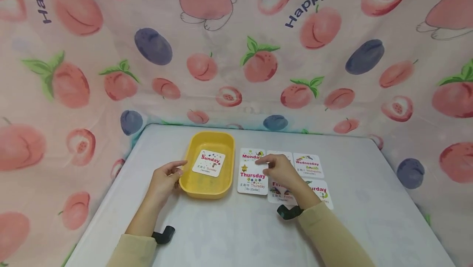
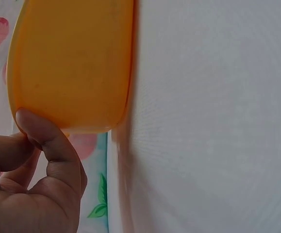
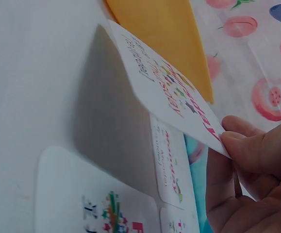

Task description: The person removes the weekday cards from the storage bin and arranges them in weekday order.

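My left hand (image 1: pixel 164 180) pinches the left rim of a yellow plastic tray (image 1: pixel 207 188), its thumb against the outer wall in the left wrist view. Inside the tray lies a white card printed Sunday (image 1: pixel 209 163). Between thumb and fingers, my right hand (image 1: pixel 282 171) grips the edge of the Thursday card (image 1: pixel 252 180). That card tilts above the table in the right wrist view, partly over the Monday card (image 3: pixel 168 170). The Friday card (image 1: pixel 281 197) is partly covered by the right hand, and so is the card behind it (image 1: pixel 282 154).
The Wednesday card (image 1: pixel 308 165) lies at the back right of the group, with the Saturday card (image 1: pixel 323 193) in front of it, partly behind the wrist. A white cloth covers the table (image 1: pixel 221 234). A fruit-patterned curtain (image 1: pixel 229 53) rises behind and at both sides.
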A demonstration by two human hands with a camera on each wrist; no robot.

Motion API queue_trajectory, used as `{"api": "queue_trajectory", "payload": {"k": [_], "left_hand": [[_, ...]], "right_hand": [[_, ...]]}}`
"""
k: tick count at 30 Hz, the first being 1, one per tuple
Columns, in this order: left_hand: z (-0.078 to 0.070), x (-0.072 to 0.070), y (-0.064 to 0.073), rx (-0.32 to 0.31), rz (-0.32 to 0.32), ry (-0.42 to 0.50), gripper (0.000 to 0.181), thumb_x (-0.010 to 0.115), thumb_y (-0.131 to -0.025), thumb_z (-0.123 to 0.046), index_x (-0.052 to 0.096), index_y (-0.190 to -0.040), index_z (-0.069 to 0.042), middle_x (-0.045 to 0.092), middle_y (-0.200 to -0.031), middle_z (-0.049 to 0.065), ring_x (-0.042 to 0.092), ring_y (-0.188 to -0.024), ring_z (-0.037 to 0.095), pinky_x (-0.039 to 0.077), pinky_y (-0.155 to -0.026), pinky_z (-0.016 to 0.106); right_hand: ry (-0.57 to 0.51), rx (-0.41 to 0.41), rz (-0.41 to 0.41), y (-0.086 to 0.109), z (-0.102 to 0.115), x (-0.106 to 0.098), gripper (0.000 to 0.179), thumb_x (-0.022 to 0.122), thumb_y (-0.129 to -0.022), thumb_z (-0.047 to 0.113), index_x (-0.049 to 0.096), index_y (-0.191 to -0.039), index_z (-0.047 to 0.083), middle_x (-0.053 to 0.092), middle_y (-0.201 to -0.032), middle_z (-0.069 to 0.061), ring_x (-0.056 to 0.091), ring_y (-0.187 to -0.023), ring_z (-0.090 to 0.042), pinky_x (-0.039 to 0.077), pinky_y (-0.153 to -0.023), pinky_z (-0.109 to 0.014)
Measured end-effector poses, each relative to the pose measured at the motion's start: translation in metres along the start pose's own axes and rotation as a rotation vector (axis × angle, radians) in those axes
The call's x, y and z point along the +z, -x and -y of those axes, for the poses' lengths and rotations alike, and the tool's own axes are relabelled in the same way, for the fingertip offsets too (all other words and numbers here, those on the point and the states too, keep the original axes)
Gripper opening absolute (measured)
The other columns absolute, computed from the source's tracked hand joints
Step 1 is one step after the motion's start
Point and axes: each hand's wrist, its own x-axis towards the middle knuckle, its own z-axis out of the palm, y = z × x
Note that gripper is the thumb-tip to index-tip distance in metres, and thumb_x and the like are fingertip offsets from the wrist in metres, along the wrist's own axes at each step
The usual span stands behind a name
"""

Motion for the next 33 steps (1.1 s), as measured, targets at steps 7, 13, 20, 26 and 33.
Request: {"api": "queue_trajectory", "payload": {"k": [7,13,20,26,33], "left_hand": [[0.000,0.000,0.001,0.008,0.000,0.001,0.036,0.061,-0.107,-0.004,0.070,-0.142,-0.009,0.058,-0.099,0.005,0.055,-0.075,0.014,0.052,-0.062,0.025],[-0.001,0.001,0.002,0.012,-0.008,0.006,0.036,0.061,-0.107,-0.004,0.070,-0.142,-0.009,0.058,-0.098,0.005,0.054,-0.074,0.015,0.051,-0.061,0.025],[-0.002,0.000,0.001,0.008,-0.003,0.002,0.036,0.060,-0.108,-0.004,0.070,-0.142,-0.009,0.057,-0.098,0.005,0.055,-0.075,0.015,0.052,-0.062,0.025],[-0.003,0.001,0.003,0.003,-0.009,-0.001,0.037,0.060,-0.107,-0.004,0.070,-0.142,-0.010,0.058,-0.099,0.006,0.055,-0.075,0.016,0.052,-0.062,0.025],[-0.003,0.001,0.004,0.015,-0.006,0.012,0.036,0.060,-0.108,-0.003,0.070,-0.142,-0.009,0.057,-0.098,0.005,0.054,-0.074,0.015,0.051,-0.061,0.024]], "right_hand": [[0.061,0.033,0.012,0.002,-0.002,0.008,0.038,0.075,-0.091,-0.001,0.084,-0.115,0.026,0.070,-0.113,-0.003,0.053,-0.089,-0.022,0.044,-0.070,-0.031],[0.102,0.026,0.004,0.002,-0.006,0.016,0.036,0.079,-0.089,0.000,0.084,-0.113,0.027,0.070,-0.106,0.000,0.055,-0.089,-0.021,0.045,-0.071,-0.032],[0.152,0.033,-0.012,0.003,-0.008,0.023,0.034,0.079,-0.090,0.001,0.084,-0.112,0.026,0.071,-0.114,0.001,0.057,-0.097,-0.021,0.046,-0.079,-0.034],[0.188,0.037,-0.021,0.003,-0.008,0.028,0.034,0.078,-0.090,0.000,0.083,-0.114,0.023,0.070,-0.114,-0.001,0.057,-0.099,-0.021,0.047,-0.083,-0.034],[0.222,0.027,-0.034,0.005,-0.006,0.030,0.034,0.078,-0.090,-0.001,0.083,-0.115,0.021,0.074,-0.121,-0.002,0.061,-0.102,-0.021,0.053,-0.090,-0.039]]}}
